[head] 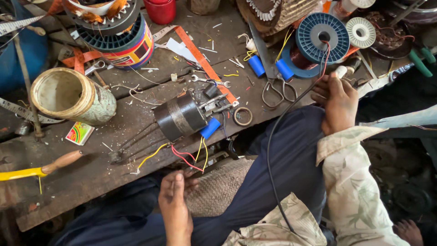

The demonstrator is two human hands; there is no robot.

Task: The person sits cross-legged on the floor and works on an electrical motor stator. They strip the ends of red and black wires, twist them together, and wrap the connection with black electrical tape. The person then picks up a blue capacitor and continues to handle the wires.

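1. The left hand [175, 207] rests open near the motor's [181, 117] loose wires [182, 156] — it could snag them.
2. The right hand [337, 102] pinches a black cable [273, 136] by the blue spool [322, 33] — one tug might tip it.

We see an open tin can [68, 94] at left, scissors [273, 86] far right, a wood-handled tool [43, 169] near left.

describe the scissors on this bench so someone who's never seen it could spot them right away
Start at the big blue wire spool at the wooden bench's far right. The scissors lie just left of it, round handles toward the person, between two blue cylinders: the only long-bladed tool there.
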